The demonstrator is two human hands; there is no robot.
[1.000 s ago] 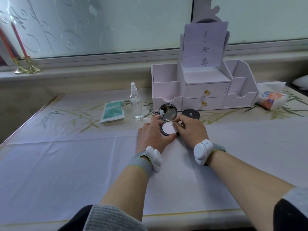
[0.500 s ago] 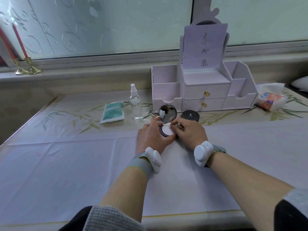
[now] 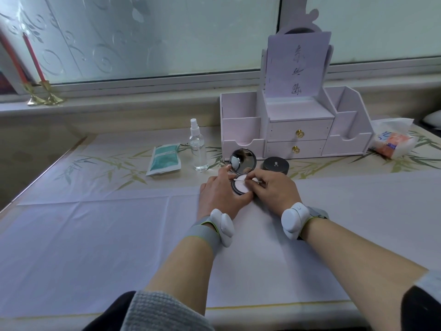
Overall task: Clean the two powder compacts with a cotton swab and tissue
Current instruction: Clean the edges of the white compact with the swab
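We recorded the bench (image 3: 95,247), draped in smooth white cloth with crease lines over a bamboo-printed cover, unchanged from the earlier frames. The pale, boxy organizer (image 3: 241,130), with two brass-knobbed drawers, stood at the far side as before, and the soft tissue pack (image 3: 391,142) lay to its right. The left hand (image 3: 219,194) kept its place, fingers curled round the round black base of the open compact (image 3: 239,188). This compact lay on the cloth near mid-bench, its circular mirror lid (image 3: 243,161) tilted up. The right hand (image 3: 276,189) pinched the cotton swab (image 3: 239,179) between thumb and forefinger. The closed compact (image 3: 275,165), a squat matte-black cylinder, sat just behind that hand, untouched. We noted one change. A second earlier the swab's white tip lay at the hinge edge; here the thin stick lay lower, across the far part of the pale pink powder pan, tip pointing left.
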